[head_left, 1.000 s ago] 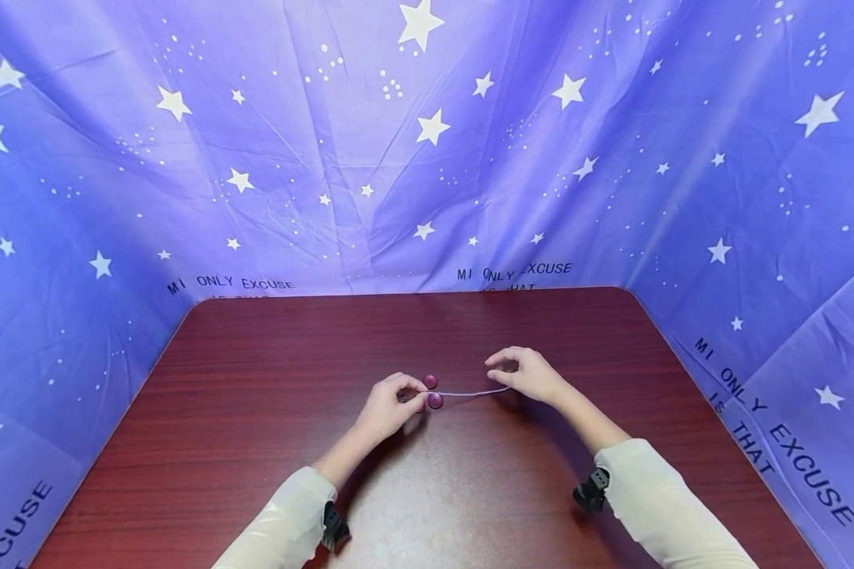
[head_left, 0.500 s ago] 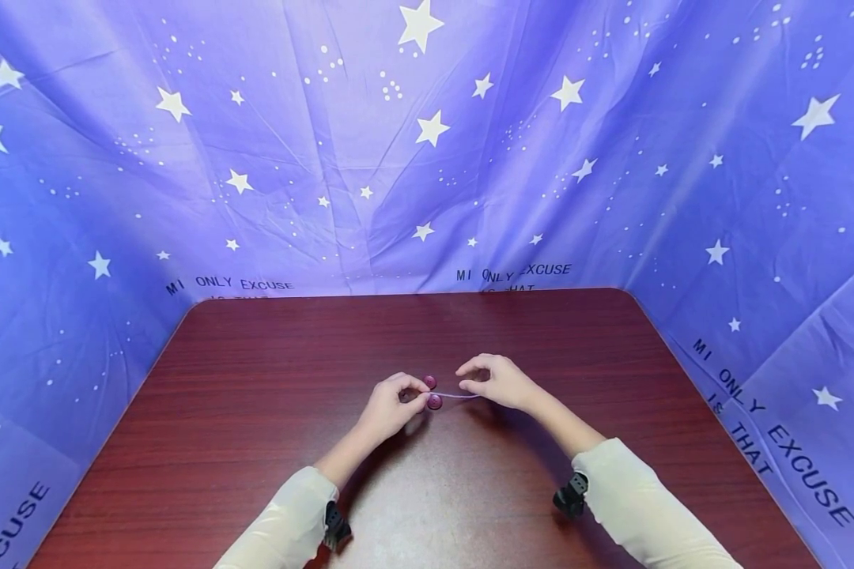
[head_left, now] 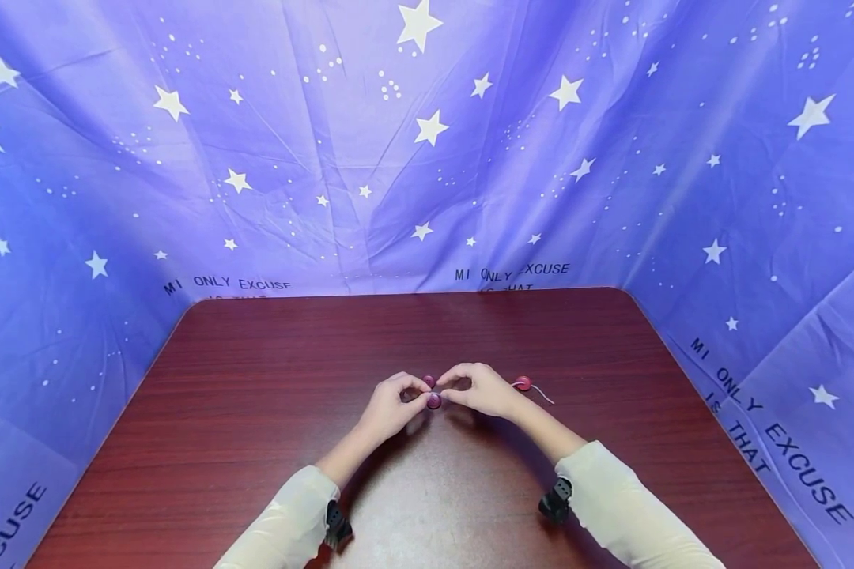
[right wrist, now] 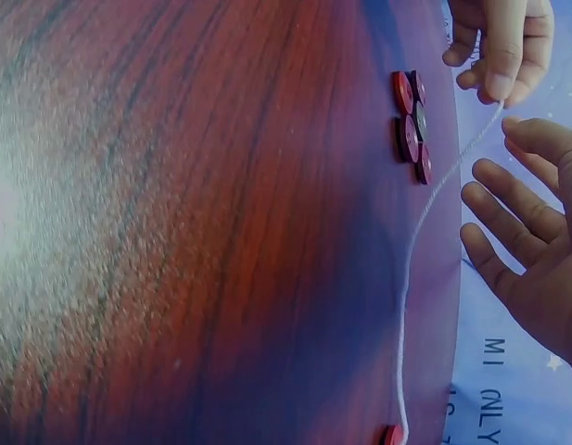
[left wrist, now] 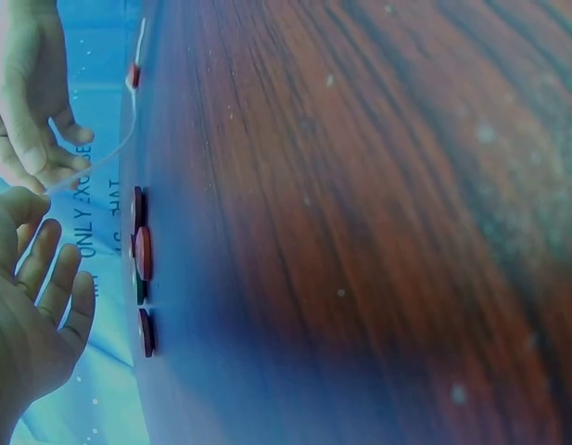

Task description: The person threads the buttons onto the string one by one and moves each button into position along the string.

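In the head view both hands meet over the middle of the table. My left hand (head_left: pixel 391 407) pinches the end of a thin white string (right wrist: pixel 434 195) between thumb and fingertips. My right hand (head_left: pixel 480 391) is right beside those fingertips, thumb and index finger slightly apart around the string's end, other fingers spread loosely. From there the string drops to a red button (head_left: pixel 523 383) on the table, threaded on it, with a short tail beyond. Below the hands lie several more round buttons (right wrist: pixel 408 139) close together, red, purplish and one dark green; in the head view the hands partly cover them.
The dark red wood-grain table (head_left: pixel 270 356) has rounded far corners. A purple-blue curtain (head_left: pixel 370 142) with white stars and lettering hangs around its back and sides. Black wrist devices (head_left: pixel 555 502) sit at both sleeves.
My right hand has moved left along the string to my left hand's fingertips, uncovering the red button and string tail behind it. My left hand has stayed nearly still.
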### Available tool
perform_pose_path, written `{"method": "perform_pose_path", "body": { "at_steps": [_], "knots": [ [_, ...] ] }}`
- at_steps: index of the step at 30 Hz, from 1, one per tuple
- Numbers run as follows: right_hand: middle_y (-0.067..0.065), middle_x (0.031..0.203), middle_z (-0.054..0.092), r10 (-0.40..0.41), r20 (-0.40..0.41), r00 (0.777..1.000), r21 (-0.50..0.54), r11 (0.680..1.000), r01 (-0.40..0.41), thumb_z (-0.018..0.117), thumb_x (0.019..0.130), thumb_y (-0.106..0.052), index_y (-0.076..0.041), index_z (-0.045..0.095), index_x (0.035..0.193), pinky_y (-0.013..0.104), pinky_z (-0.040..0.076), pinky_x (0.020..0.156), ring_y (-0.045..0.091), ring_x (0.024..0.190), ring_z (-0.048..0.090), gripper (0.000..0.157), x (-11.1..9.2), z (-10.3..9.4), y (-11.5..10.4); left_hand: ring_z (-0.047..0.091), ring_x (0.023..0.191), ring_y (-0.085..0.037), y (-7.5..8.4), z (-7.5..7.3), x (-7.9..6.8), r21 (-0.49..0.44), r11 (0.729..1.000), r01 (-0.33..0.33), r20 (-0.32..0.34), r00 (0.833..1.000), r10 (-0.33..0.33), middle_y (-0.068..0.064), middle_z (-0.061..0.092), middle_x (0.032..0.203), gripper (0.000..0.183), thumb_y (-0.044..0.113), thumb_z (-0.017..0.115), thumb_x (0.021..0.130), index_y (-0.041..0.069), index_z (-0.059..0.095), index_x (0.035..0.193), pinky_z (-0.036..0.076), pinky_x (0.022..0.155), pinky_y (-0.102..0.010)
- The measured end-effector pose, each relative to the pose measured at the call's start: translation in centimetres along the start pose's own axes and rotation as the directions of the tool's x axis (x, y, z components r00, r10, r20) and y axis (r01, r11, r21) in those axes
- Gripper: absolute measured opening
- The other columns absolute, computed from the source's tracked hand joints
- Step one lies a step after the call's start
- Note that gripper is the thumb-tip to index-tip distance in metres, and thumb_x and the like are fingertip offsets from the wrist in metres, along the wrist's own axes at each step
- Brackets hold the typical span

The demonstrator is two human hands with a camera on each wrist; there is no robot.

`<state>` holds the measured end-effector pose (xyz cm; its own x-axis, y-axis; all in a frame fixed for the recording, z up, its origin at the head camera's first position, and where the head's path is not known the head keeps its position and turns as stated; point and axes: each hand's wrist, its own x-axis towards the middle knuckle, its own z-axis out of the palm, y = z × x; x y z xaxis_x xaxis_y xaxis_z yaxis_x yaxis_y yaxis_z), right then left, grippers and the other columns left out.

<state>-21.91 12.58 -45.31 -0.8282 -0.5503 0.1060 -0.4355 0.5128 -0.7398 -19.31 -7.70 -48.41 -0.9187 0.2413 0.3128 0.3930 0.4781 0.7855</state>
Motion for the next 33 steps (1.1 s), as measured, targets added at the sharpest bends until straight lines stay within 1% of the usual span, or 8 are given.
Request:
{"method": "perform_pose_path", "body": {
  "at_steps": [3,8,10,13,18,21,26,33],
  "knots": [
    [0.002,0.092,0.072,0.000,0.008,1.000,0.029,1.000,0.000,0.069,0.083,-0.016,-0.009,0.069,0.101,0.029,0.051,0.075,0.008,0.083,0.062,0.019,0.2,0.4,0.0,0.053,0.069,-0.001,0.0,0.0,0.1,-0.011,1.000,0.006,0.000,1.000,-0.006,0.003,0.063,0.078,0.006,0.009,0.073,0.079,0.011,0.070,0.083,0.048,0.063,-0.018],
    [0.001,0.090,0.071,-0.011,0.020,1.000,0.054,0.998,0.010,0.069,0.084,-0.018,-0.010,0.069,0.101,0.037,0.052,0.080,0.007,0.086,0.062,0.019,0.5,1.0,0.2,0.054,0.069,-0.001,0.1,0.0,0.1,-0.019,1.000,0.016,0.005,1.000,-0.016,0.002,0.063,0.079,0.005,0.008,0.071,0.080,0.009,0.070,0.085,0.049,0.064,-0.019],
    [0.001,0.089,0.071,-0.019,0.022,1.000,0.055,0.998,0.017,0.068,0.084,-0.018,-0.010,0.069,0.101,0.037,0.052,0.080,0.007,0.086,0.062,0.018,0.6,1.2,0.2,0.054,0.069,-0.001,0.1,0.0,0.1,-0.024,1.000,0.014,0.007,1.000,-0.014,0.002,0.063,0.079,0.004,0.008,0.070,0.081,0.008,0.070,0.085,0.049,0.064,-0.019],
    [0.001,0.089,0.071,-0.022,0.027,0.999,0.054,0.998,0.021,0.068,0.085,-0.018,-0.009,0.069,0.100,0.031,0.052,0.077,0.006,0.085,0.062,0.018,0.5,1.2,0.2,0.054,0.070,-0.001,0.1,0.0,0.1,-0.027,1.000,0.002,0.009,1.000,-0.002,0.002,0.063,0.080,0.004,0.008,0.070,0.081,0.008,0.070,0.085,0.049,0.064,-0.018],
    [0.000,0.084,0.070,0.004,0.034,0.999,0.051,0.999,-0.006,0.068,0.084,-0.017,-0.010,0.069,0.098,0.021,0.049,0.070,0.006,0.078,0.060,0.016,0.5,1.2,0.2,0.055,0.070,-0.001,0.0,0.1,0.1,-0.029,1.000,0.005,0.018,1.000,-0.004,0.002,0.063,0.079,0.004,0.009,0.070,0.082,0.008,0.070,0.085,0.049,0.064,-0.018],
    [-0.001,0.078,0.067,0.012,0.032,0.999,0.040,0.999,-0.014,0.069,0.084,-0.018,-0.011,0.070,0.097,0.019,0.047,0.063,0.006,0.071,0.057,0.015,0.5,1.2,0.3,0.055,0.070,-0.002,0.0,0.2,0.1,-0.033,0.999,0.020,0.026,0.999,-0.019,0.003,0.062,0.080,0.004,0.010,0.070,0.082,0.009,0.070,0.086,0.049,0.064,-0.018],
    [-0.003,0.070,0.063,0.029,0.033,0.999,0.038,0.999,-0.030,0.069,0.083,-0.020,-0.013,0.070,0.096,0.018,0.043,0.056,0.007,0.062,0.053,0.014,0.4,1.2,0.4,0.056,0.070,-0.003,0.1,0.2,0.0,-0.033,0.999,0.018,0.023,1.000,-0.017,0.003,0.062,0.079,0.004,0.010,0.070,0.081,0.009,0.070,0.085,0.049,0.064,-0.018],
    [0.000,0.071,0.065,0.046,0.023,0.999,0.044,0.998,-0.047,0.068,0.084,-0.024,-0.014,0.072,0.094,0.018,0.042,0.056,0.008,0.063,0.052,0.014,0.3,1.1,0.6,0.058,0.071,-0.003,0.0,0.4,0.0,-0.041,0.999,0.017,0.027,1.000,-0.015,0.003,0.062,0.080,0.004,0.009,0.070,0.081,0.010,0.070,0.085,0.050,0.065,-0.018]
  ]
}}
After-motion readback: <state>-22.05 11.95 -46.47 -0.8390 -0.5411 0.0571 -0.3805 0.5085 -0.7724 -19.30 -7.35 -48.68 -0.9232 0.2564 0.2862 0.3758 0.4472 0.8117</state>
